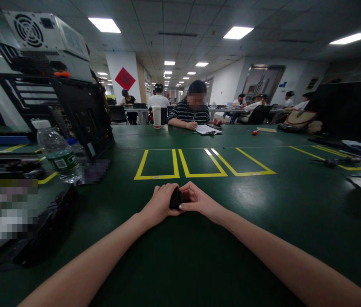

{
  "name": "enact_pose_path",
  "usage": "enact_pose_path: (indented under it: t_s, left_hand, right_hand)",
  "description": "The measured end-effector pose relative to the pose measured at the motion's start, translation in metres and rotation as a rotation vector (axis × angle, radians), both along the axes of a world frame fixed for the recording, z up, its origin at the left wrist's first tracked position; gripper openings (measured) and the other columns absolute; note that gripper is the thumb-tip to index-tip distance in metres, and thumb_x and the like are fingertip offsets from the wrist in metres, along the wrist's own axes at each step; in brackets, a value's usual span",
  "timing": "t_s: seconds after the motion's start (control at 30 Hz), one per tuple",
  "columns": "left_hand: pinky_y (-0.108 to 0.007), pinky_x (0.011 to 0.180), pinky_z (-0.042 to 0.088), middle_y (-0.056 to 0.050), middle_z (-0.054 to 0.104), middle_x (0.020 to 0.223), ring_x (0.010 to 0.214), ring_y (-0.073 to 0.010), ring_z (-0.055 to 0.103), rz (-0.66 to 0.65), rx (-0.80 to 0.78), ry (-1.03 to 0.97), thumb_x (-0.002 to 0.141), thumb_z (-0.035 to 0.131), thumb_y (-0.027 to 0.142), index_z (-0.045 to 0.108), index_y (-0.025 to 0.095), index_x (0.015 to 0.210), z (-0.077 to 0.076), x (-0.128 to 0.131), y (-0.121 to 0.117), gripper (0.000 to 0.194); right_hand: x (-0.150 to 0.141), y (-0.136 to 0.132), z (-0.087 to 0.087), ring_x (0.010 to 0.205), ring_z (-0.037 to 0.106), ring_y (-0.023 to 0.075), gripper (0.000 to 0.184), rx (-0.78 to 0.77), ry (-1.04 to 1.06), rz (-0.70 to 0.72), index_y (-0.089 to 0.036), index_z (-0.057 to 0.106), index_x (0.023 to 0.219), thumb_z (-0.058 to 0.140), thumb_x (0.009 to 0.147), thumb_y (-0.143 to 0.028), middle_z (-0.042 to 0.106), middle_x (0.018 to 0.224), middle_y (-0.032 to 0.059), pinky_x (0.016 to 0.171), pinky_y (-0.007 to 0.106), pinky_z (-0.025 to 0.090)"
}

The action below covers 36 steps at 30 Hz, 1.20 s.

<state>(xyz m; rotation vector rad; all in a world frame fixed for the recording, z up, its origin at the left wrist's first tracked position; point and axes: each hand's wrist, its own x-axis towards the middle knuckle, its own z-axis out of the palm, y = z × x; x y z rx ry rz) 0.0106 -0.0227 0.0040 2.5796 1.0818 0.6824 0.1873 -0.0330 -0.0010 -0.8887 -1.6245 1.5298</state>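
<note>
Bare forearms point(103, 256) nearest, angled in from both lower corners over green table point(180, 260). Left to right: dark strap-like bundle point(48, 228), details unclear; clear bottle point(60, 153), green label, leaning in view; black computer case point(82, 113) behind it, power supply point(44, 34) on top. Left hand point(159, 202) wraps small black object point(175, 199) from the left, fingers bent over it, thumb at its near side. Object sits between the hands, at or just above the table, just short of the yellow tape outlines point(205, 175). Visible part longer top to bottom than across; true long axis and facing end can't be told, mostly covered. Right hand point(201, 202) half curled, thumb and fingertips pinching its right side. Farther right, black rod-like item point(330, 162) lies sideways, near more yellow tape.
</note>
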Motion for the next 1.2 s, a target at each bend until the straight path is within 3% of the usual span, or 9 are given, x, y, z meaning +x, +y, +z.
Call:
enact_pose_path:
  t_s: [0.13,0.27,0.53,0.73,0.97,1.2]
  left_hand:
    - [-0.038,0.082,0.034,-0.006,0.049,0.108,0.098,-0.0235,0.047,-0.018,-0.012,-0.019,0.068,0.063,0.033,0.036,0.021,0.111,0.003,0.000,-0.002,0.052]
    - [-0.038,0.081,0.034,-0.006,0.050,0.106,0.097,-0.0236,0.048,-0.007,-0.008,-0.013,0.067,0.064,0.033,0.037,0.020,0.109,0.005,0.000,-0.003,0.052]
    - [-0.039,0.081,0.034,-0.006,0.050,0.107,0.098,-0.0246,0.047,-0.005,-0.023,-0.010,0.067,0.064,0.032,0.037,0.021,0.110,0.005,-0.001,-0.004,0.052]
    - [-0.038,0.081,0.034,-0.005,0.049,0.107,0.099,-0.0237,0.047,-0.024,-0.008,-0.028,0.067,0.063,0.032,0.036,0.021,0.110,0.005,-0.001,-0.003,0.052]
    - [-0.036,0.080,0.033,-0.005,0.050,0.104,0.096,-0.0233,0.047,0.015,0.045,-0.041,0.063,0.067,0.031,0.036,0.020,0.109,-0.007,0.001,0.003,0.056]
    - [-0.038,0.081,0.033,-0.006,0.050,0.107,0.098,-0.0242,0.047,-0.013,-0.019,-0.010,0.068,0.063,0.031,0.036,0.020,0.110,0.004,-0.001,-0.003,0.051]
  right_hand:
    - [-0.002,-0.001,0.000,0.094,0.049,0.0181,0.028,-0.013,-0.013,-0.053,-0.022,0.047,0.092,0.059,0.069,-0.032,0.050,0.098,0.0021,0.080,0.038,0.041]
    - [-0.002,-0.001,0.000,0.096,0.048,0.0183,0.033,-0.012,-0.044,-0.082,-0.022,0.046,0.096,0.060,0.068,-0.031,0.049,0.099,0.0022,0.083,0.038,0.040]
    - [0.001,-0.001,0.006,0.097,0.047,0.0177,0.037,-0.008,-0.028,0.015,-0.021,0.045,0.095,0.065,0.064,-0.023,0.050,0.098,0.0018,0.084,0.036,0.040]
    - [-0.002,-0.002,0.004,0.090,0.050,0.0174,0.026,-0.022,-0.048,-0.048,-0.022,0.046,0.094,0.054,0.073,-0.035,0.051,0.097,0.0023,0.076,0.036,0.043]
    - [-0.002,0.003,0.000,0.094,0.049,0.0180,0.030,-0.043,-0.068,-0.051,-0.019,0.047,0.096,0.057,0.071,-0.032,0.050,0.100,0.0040,0.080,0.037,0.042]
    - [0.000,-0.003,0.007,0.096,0.048,0.0170,0.035,-0.016,-0.021,0.002,-0.022,0.046,0.094,0.064,0.064,-0.022,0.050,0.098,0.0007,0.084,0.037,0.040]
